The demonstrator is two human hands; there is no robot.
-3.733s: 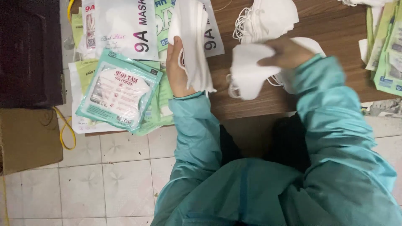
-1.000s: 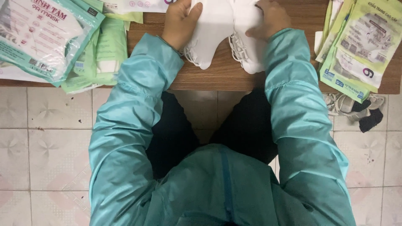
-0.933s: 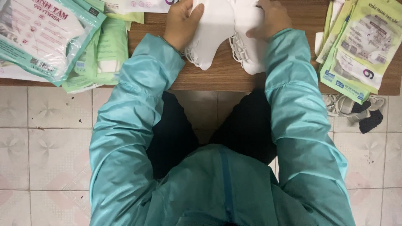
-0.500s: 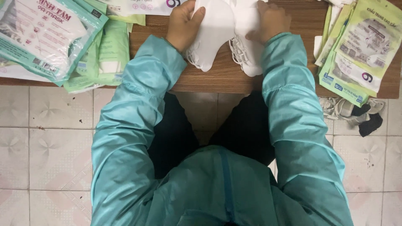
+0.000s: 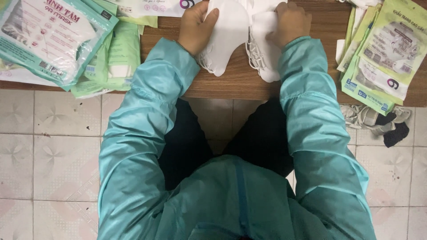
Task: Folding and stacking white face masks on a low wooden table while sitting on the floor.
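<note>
My left hand [image 5: 195, 26] grips a stack of white folded face masks [image 5: 224, 42] on the wooden table [image 5: 235, 82], thumb on top. Beside it my right hand [image 5: 290, 23] presses on a second stack of white masks [image 5: 263, 55] whose ear loops hang toward the table's front edge. The two stacks lie side by side and touch at the top of the view. Both my sleeves are teal.
Green and white mask packets [image 5: 53, 40] are piled on the table's left end, with flat green pouches [image 5: 116, 58] next to them. More green packets [image 5: 382, 58] lie at the right. A few loose masks and a dark item [image 5: 378, 121] lie on the tiled floor.
Earlier I held masks up apart, one in each hand; now both stacks rest on the table under my hands. Over the last second the hands barely moved.
</note>
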